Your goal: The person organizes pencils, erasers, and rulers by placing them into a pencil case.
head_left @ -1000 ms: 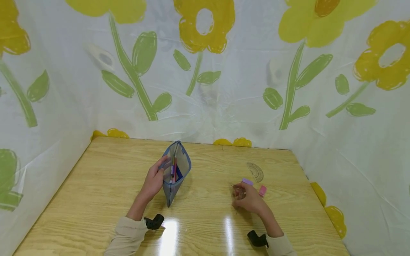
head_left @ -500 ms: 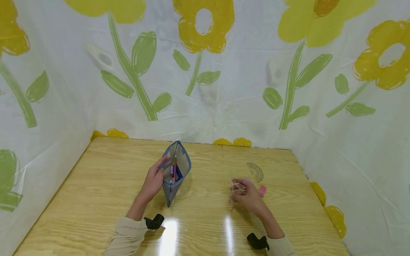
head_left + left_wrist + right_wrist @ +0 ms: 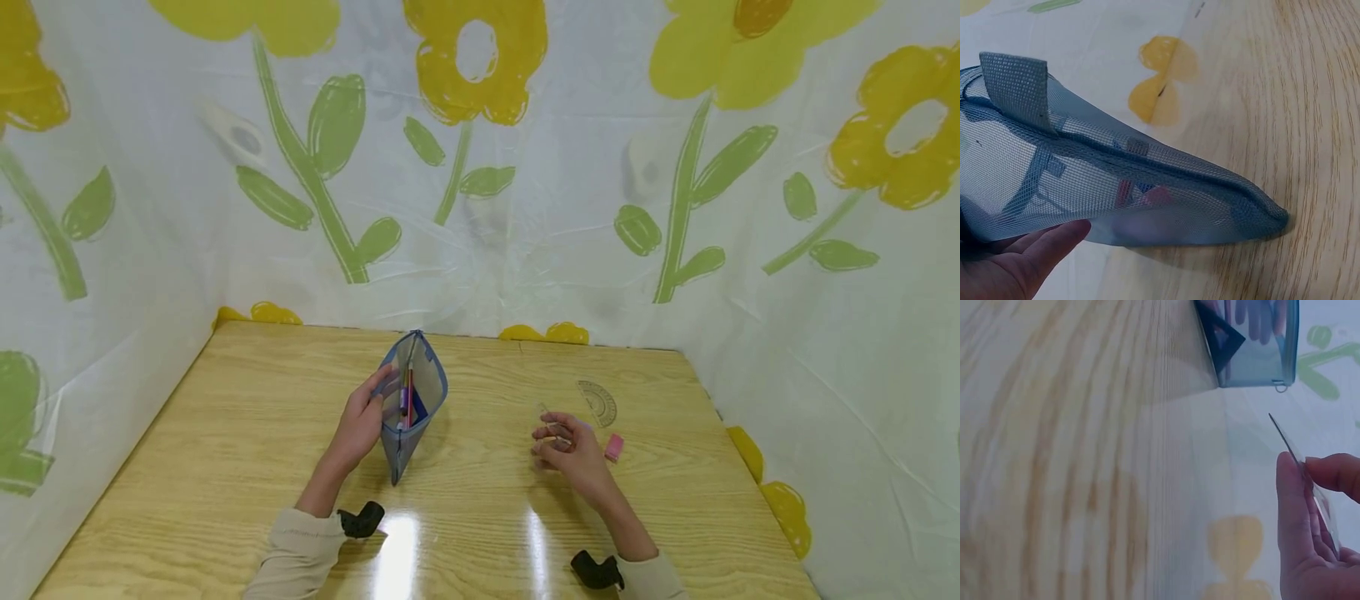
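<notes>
A blue-edged mesh pencil case (image 3: 431, 375) stands with its mouth gaping upward, left of centre in the head view. My left hand (image 3: 362, 427) grips its left side, with fingers showing through the mesh. Inside are some pencils (image 3: 409, 392) and a dark blue flat piece (image 3: 420, 406). My right hand (image 3: 573, 454) pinches a thin clear plastic piece (image 3: 1317, 490) between thumb and fingers, raised over the table. It shows nearly edge-on in the right wrist view, so its outline is unclear. Right of that hand lies a small pink block (image 3: 614, 447).
A clear protractor (image 3: 597, 404) lies on the wooden table (image 3: 300, 375) beyond my right hand. White cloth walls (image 3: 555, 250) with printed flowers enclose the table's back and sides. Black wrist mounts (image 3: 596, 571) sit at both cuffs.
My right hand has lifted the clear plastic piece and shifted slightly left. The small purple block beside that hand is now hidden behind it. The left hand and pencil case stay put.
</notes>
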Demonstrator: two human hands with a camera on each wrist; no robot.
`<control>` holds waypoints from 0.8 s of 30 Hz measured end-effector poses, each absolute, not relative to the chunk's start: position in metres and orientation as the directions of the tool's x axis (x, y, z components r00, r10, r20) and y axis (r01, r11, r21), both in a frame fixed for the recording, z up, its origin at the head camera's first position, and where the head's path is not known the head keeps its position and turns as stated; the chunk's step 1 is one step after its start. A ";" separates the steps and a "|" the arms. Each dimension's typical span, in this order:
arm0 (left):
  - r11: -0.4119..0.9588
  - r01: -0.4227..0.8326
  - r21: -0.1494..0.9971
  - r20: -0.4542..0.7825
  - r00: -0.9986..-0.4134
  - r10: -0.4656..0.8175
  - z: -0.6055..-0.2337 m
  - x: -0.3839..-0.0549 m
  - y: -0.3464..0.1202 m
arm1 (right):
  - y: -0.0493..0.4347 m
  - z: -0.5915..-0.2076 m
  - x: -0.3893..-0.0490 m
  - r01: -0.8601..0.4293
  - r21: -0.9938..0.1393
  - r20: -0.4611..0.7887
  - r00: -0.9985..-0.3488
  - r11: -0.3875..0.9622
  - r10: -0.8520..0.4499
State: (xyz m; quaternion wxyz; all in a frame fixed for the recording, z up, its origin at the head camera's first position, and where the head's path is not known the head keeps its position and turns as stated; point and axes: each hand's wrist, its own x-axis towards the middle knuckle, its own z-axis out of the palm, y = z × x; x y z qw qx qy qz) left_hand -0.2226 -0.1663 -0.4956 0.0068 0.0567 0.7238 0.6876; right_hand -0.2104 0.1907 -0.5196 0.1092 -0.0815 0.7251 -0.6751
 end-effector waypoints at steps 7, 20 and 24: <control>0.053 0.081 0.995 0.075 -0.992 0.097 -0.493 -0.224 -0.166 | 0.184 -0.516 -0.210 0.013 -0.999 -0.022 -0.973 0.038 -0.231; 0.044 0.072 0.996 0.066 -0.991 0.117 -0.491 -0.224 -0.166 | 0.173 -0.517 -0.209 0.023 -1.000 -0.019 -0.971 -0.012 -0.237; 0.055 0.071 0.996 0.065 -0.991 0.114 -0.491 -0.225 -0.166 | 0.170 -0.518 -0.210 0.016 -1.000 -0.011 -0.970 -0.019 -0.242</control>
